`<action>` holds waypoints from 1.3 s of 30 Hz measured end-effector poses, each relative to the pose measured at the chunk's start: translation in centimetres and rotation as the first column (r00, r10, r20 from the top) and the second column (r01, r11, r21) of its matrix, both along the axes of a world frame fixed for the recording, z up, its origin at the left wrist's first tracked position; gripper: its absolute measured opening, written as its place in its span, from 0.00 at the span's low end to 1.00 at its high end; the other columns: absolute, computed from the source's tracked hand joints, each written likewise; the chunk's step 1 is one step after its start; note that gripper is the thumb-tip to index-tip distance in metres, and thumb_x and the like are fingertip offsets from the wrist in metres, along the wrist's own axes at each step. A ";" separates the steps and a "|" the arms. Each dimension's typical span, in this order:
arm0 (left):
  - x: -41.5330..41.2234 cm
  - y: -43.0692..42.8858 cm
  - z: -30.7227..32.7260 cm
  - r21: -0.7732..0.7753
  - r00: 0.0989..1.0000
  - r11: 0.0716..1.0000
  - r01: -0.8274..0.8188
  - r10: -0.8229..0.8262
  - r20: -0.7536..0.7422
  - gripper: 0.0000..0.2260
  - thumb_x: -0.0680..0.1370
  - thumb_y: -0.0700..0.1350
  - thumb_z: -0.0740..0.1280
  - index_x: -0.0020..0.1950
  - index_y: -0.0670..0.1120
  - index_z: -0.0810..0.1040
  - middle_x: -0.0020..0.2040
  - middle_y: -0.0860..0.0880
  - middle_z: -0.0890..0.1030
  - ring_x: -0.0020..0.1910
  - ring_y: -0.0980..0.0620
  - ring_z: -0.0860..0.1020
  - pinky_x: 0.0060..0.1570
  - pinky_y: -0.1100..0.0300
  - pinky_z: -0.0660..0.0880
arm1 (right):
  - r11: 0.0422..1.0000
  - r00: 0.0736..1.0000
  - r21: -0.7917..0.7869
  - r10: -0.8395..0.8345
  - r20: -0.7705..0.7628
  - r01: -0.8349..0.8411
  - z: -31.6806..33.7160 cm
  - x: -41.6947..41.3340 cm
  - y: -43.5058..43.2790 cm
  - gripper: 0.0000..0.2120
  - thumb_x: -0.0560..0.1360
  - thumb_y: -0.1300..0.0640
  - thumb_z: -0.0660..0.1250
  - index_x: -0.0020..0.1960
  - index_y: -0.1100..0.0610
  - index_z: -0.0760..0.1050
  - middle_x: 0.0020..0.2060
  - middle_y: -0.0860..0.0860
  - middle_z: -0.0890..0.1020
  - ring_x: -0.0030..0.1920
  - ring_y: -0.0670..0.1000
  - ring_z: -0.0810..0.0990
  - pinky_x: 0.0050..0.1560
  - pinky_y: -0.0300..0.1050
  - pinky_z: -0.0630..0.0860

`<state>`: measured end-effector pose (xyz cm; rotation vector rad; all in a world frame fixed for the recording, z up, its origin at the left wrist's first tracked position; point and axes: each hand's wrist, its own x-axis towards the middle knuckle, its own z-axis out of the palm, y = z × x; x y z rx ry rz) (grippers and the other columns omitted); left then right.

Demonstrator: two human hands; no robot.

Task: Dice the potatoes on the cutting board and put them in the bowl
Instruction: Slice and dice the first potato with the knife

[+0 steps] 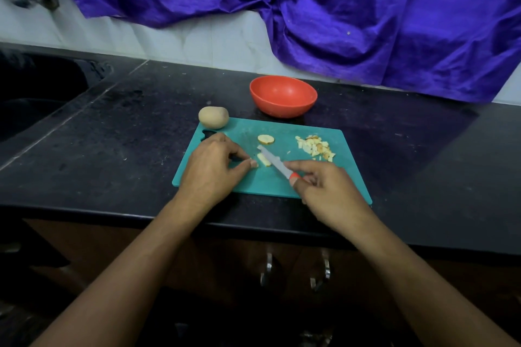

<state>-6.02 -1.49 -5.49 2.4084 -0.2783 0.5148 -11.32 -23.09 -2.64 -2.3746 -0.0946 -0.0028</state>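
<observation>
Left hand (210,166): fingers curled, tips pinching the potato strip (264,160) on the cutting board (253,182).
Whole potato (213,117): at the board's far left corner.
Knife (275,162): blade against the strip.
Bowl (283,96): beyond the board.
Diced pieces (315,148): heaped on the board's right.
Right hand (329,191): gripping the knife handle.

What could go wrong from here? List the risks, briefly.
1. The left hand pinches a small potato piece right beside the knife held by the right hand; a slip could nick the fingers.
2. The whole potato sits at the very edge of the cutting board, at its far left corner; it might roll away.
3. The diced pile lies loose, and the bowl stands beyond the board, so bits may scatter in transfer.
</observation>
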 end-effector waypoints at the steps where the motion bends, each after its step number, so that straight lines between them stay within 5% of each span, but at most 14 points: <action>1: 0.0 0.0 0.0 -0.015 1.000 1.000 0.001 -0.001 0.006 0.05 0.75 0.53 0.76 0.46 0.53 0.87 0.46 0.56 0.79 0.46 0.57 0.77 0.48 0.57 0.76 | 0.999 1.000 0.037 -0.028 0.008 0.028 -0.2 0.1 -0.3 0.17 0.83 0.53 0.66 0.70 0.41 0.77 0.40 0.43 0.81 0.38 0.50 0.80 0.35 0.47 0.77; 4: 0.1 0.1 -0.1 -0.074 1.000 0.997 -0.010 0.012 0.025 0.02 0.77 0.47 0.74 0.46 0.51 0.87 0.46 0.55 0.81 0.44 0.57 0.79 0.48 0.59 0.77 | 0.999 0.997 -0.016 -0.028 0.072 0.030 -0.4 -0.2 -0.2 0.18 0.83 0.52 0.65 0.71 0.40 0.76 0.47 0.43 0.83 0.39 0.47 0.80 0.38 0.43 0.77; 8: 0.5 0.4 -0.4 -0.180 0.999 0.983 -0.036 0.043 0.031 0.06 0.78 0.39 0.70 0.51 0.49 0.83 0.49 0.52 0.81 0.45 0.59 0.79 0.46 0.73 0.71 | 0.965 0.978 -0.261 0.077 0.196 -0.024 -0.1 -1.3 1.2 0.19 0.82 0.48 0.62 0.72 0.37 0.73 0.56 0.42 0.84 0.51 0.46 0.81 0.52 0.48 0.80; 15: 0.6 0.4 -0.6 -0.160 0.998 0.987 -0.034 0.043 0.048 0.10 0.77 0.36 0.68 0.53 0.48 0.81 0.50 0.52 0.78 0.46 0.59 0.77 0.46 0.72 0.70 | 0.850 0.939 -0.524 0.220 0.264 -0.052 0.1 -1.8 2.7 0.21 0.84 0.50 0.58 0.76 0.40 0.68 0.51 0.44 0.83 0.47 0.49 0.80 0.43 0.47 0.72; 20: 0.5 0.3 -0.6 -0.146 0.999 0.989 -0.035 0.041 0.035 0.08 0.78 0.37 0.68 0.52 0.49 0.81 0.49 0.54 0.77 0.45 0.60 0.76 0.45 0.73 0.69 | 0.838 0.977 -0.533 0.001 0.212 0.115 0.6 -0.7 -0.6 0.21 0.84 0.50 0.58 0.77 0.40 0.67 0.42 0.44 0.79 0.39 0.46 0.77 0.42 0.50 0.80; 24: 0.6 0.3 -0.7 -0.133 0.999 0.991 -0.023 0.028 0.035 0.07 0.78 0.39 0.68 0.52 0.49 0.81 0.49 0.53 0.78 0.45 0.60 0.77 0.46 0.70 0.70 | 0.850 0.976 -0.492 -0.104 0.192 0.187 0.7 -0.1 -2.2 0.20 0.84 0.50 0.59 0.75 0.41 0.71 0.37 0.44 0.76 0.34 0.45 0.76 0.34 0.45 0.73; 27: 0.6 0.3 -0.7 -0.141 0.999 0.990 -0.015 0.021 0.040 0.07 0.77 0.39 0.69 0.52 0.50 0.81 0.48 0.53 0.77 0.45 0.61 0.76 0.47 0.67 0.72 | 0.904 0.973 -0.388 -0.108 0.202 0.181 0.6 0.4 -2.2 0.20 0.83 0.51 0.61 0.74 0.42 0.73 0.35 0.44 0.76 0.32 0.45 0.74 0.30 0.43 0.65; 34: 0.3 0.1 -0.4 -0.118 1.000 0.993 -0.009 0.012 0.021 0.06 0.78 0.41 0.70 0.52 0.50 0.80 0.49 0.54 0.77 0.45 0.61 0.76 0.46 0.69 0.71 | 0.911 0.939 -0.350 -0.095 0.330 0.216 1.3 0.4 -1.7 0.20 0.83 0.51 0.61 0.74 0.42 0.72 0.45 0.47 0.83 0.36 0.47 0.77 0.34 0.46 0.72; 39: 0.3 0.2 -0.5 -0.114 1.000 0.993 -0.001 0.004 0.025 0.06 0.78 0.42 0.71 0.53 0.51 0.81 0.49 0.54 0.78 0.46 0.60 0.77 0.48 0.63 0.75 | 0.848 0.965 -0.508 -0.015 0.263 0.152 0.6 -1.0 -1.4 0.21 0.84 0.51 0.59 0.76 0.41 0.69 0.43 0.44 0.79 0.37 0.45 0.76 0.38 0.47 0.77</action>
